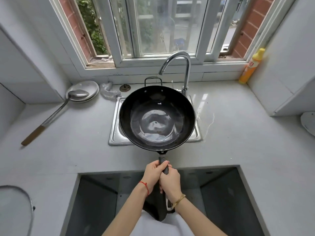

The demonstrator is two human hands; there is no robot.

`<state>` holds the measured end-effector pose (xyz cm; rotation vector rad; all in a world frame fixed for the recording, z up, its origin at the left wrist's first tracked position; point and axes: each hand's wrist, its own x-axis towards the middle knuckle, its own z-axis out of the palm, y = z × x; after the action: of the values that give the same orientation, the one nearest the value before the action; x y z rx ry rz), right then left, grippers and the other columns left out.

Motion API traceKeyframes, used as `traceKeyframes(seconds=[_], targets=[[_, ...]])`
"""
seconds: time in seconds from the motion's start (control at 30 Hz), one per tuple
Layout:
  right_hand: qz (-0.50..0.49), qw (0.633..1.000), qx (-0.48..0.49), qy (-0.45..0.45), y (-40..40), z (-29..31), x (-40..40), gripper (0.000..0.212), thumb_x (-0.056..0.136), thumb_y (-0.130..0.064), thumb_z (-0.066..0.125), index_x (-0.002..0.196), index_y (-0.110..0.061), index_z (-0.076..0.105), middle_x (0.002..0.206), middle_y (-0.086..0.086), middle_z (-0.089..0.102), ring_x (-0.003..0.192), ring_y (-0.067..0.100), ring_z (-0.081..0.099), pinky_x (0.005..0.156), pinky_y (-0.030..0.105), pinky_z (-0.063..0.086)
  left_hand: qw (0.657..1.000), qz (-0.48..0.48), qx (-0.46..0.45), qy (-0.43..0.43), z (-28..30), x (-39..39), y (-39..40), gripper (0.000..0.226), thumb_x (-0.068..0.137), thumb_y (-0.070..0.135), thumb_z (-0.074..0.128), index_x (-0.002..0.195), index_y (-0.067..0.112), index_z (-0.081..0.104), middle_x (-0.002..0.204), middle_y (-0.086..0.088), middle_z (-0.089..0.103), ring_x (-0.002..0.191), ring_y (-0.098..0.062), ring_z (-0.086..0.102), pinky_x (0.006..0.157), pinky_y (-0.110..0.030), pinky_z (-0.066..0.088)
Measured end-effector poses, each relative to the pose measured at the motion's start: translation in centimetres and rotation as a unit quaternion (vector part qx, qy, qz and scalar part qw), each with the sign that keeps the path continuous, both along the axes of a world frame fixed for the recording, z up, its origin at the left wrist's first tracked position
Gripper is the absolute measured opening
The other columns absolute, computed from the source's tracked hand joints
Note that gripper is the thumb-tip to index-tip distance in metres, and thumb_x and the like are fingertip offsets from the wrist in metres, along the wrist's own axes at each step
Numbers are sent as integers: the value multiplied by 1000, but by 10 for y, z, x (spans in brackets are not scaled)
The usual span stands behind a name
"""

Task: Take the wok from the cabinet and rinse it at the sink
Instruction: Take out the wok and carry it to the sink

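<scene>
White-framed window [163, 31] (daylight) above grey countertop [238, 133].

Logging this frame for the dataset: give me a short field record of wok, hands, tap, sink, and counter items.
wok: black wok, upright, over the sink
left hand: left hand grips the wok handle
right hand: right hand grips the same handle, nearer the body
tap: faucet, no water seen running
wok contents: looks wet, shiny
counter left: ladle resting on plates
counter right: yellow bottle

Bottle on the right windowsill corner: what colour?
The bottle is yellow with an orange lower body and yellow cap, seen in the head view.
</scene>
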<state>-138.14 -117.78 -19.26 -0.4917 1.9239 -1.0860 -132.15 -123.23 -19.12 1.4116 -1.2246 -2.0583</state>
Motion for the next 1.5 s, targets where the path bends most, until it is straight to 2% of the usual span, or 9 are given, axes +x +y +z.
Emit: traceKeyframes(seconds=[0.3, 0.53, 0.8, 0.93, 1.0, 1.13, 1.23, 1.37, 1.5], targets=[[-15, 1000, 21, 5, -66, -7, 8, 16, 95, -17, 53, 94, -4, 63, 57, 9, 57, 31, 12, 48, 32, 20, 37, 1000, -17, 12, 13, -16, 4, -69, 23, 92, 23, 63, 105, 5, 69, 96, -9, 76, 88, -17, 72, 73, -27, 57], [-7, 999, 32, 20, -96, -16, -1, 13, 92, -15, 51, 88, -9, 63, 58, 11, 59, 35, 17, 52, 34, 24, 41, 999, -4, 35, 14, -23, -6, -98, 19, 93, 17, 62, 103, 2, 70, 89, -5, 75, 83, -14, 70, 71, -23, 55], [19, 998, 50, 31, -108, -27, -10, 13, 91, -13, 51, 84, -9, 61, 58, 12, 58, 36, 19, 53, 33, 24, 40, 997, 9, 70, 10, -37, -13, -111, 21, 95, 16, 59, 107, 2, 68, 92, -6, 73, 82, -12, 68, 68, -19, 55], [27, 997, 52, 46, -114, -38, -11, 14, 90, -16, 52, 78, -20, 60, 59, 5, 60, 50, 23, 59, 43, 31, 49, 996, 10, 82, 16, -45, -14, -116, 24, 95, 16, 59, 111, 0, 67, 93, -6, 73, 85, -13, 68, 72, -20, 53], [27, 997, 55, 54, -115, -41, -11, 14, 90, -17, 52, 79, -18, 61, 60, 6, 61, 53, 25, 62, 46, 35, 51, 997, 6, 81, 15, -48, -14, -118, 25, 94, 17, 60, 111, -1, 67, 94, -6, 73, 86, -13, 68, 73, -21, 53], [30, 996, 74, 49, -114, -45, -10, 14, 93, -17, 52, 85, -13, 62, 64, 10, 63, 49, 22, 61, 37, 28, 47, 997, -1, 79, 12, -52, -14, -118, 23, 94, 18, 61, 111, 2, 67, 97, -7, 74, 92, -16, 68, 79, -25, 53], [39, 995, 82, 44, -114, -48, -12, 14, 94, -21, 51, 88, -14, 61, 66, 10, 64, 47, 22, 62, 36, 28, 49, 997, -2, 79, 7, -54, -14, -117, 22, 94, 17, 61, 110, 3, 67, 99, -7, 74, 97, -18, 68, 84, -28, 53], [60, 993, 95, 25, -114, -47, -15, 18, 96, -23, 47, 93, -10, 60, 61, 9, 62, 35, 14, 56, 33, 23, 43, 997, 0, 78, -14, -51, -15, -115, 24, 95, 19, 60, 109, 2, 67, 96, -8, 74, 85, -19, 68, 65, -28, 54], [106, 989, 106, -4, -111, -48, -22, 17, 96, -22, 48, 95, -8, 57, 55, 7, 61, 38, 18, 59, 40, 31, 54, 996, -20, 64, -62, -53, -14, -109, 26, 95, 27, 60, 102, 4, 69, 83, -4, 73, 45, -14, 55, 37, -24, 43]])
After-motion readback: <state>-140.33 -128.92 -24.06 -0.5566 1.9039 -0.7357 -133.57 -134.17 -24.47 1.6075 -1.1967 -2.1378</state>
